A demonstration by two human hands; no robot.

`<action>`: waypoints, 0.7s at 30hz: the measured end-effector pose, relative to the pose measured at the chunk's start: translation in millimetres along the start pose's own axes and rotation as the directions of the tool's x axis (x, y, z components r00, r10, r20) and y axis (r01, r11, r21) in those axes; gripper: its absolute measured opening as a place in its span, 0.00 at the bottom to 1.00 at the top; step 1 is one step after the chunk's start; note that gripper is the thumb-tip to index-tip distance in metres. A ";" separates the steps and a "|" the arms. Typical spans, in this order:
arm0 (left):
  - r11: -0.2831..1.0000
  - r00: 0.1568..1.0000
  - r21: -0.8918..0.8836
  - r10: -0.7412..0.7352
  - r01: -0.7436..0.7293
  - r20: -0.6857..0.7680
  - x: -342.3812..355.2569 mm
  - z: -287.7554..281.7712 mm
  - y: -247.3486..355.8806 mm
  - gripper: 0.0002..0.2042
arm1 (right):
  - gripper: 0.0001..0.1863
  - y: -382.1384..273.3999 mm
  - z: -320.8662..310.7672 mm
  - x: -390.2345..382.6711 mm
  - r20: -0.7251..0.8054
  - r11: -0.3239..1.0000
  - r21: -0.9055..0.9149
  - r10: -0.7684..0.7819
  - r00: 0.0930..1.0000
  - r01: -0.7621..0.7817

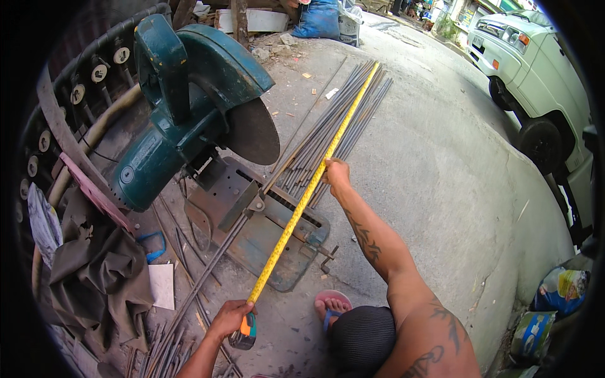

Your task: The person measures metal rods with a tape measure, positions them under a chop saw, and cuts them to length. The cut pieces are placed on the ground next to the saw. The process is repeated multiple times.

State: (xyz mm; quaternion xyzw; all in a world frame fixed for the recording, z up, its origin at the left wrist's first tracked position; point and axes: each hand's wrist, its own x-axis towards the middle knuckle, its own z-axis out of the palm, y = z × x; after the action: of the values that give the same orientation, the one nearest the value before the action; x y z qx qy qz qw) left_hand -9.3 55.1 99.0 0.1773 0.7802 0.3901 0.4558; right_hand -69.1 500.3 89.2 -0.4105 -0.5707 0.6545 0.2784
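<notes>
My left hand (228, 318) grips the orange and black case of a tape measure (244, 332), low in the view. From it the yellow blade (277, 249) runs out straight, up and to the right, over the base of a cut-off saw (277, 264) and along a bundle of steel rods (340, 107). My right hand (337, 173) is closed on the blade partway along, its fingertips partly hidden. The green saw head (157, 138) with its dark cutting disc (252, 132) stands raised at the left. Rods (234, 233) also pass through the saw's vise.
More rods (167, 349) lie at the lower left, beside a dark crumpled cloth (101, 271) and a white tile (162, 285). A white van (535, 75) stands at the right. Filled sacks (561, 290) sit at the right edge, and a blue sack (317, 19) at the top.
</notes>
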 end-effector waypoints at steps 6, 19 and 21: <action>0.988 0.987 0.133 0.097 -0.080 -0.131 71.4 -24.4 79.2 0.16 | 0.14 -9.1 24.2 -13.4 0.216 0.998 -0.001 0.062 0.974 -0.063; 0.969 0.975 0.219 0.153 -0.115 -0.163 110.0 -56.9 108.9 0.15 | 0.11 -14.4 57.1 24.8 0.121 1.000 -0.016 0.021 0.992 -0.019; 0.974 0.975 0.201 0.138 -0.102 -0.176 114.3 -56.6 111.2 0.15 | 0.11 -15.7 57.7 29.8 0.106 0.999 -0.041 0.001 0.994 0.003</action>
State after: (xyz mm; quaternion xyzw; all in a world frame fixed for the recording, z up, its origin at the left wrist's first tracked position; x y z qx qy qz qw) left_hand -125.9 172.4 135.1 0.2293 0.8415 0.3556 0.3359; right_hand -135.3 498.3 98.6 -0.3806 -0.5982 0.6632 0.2397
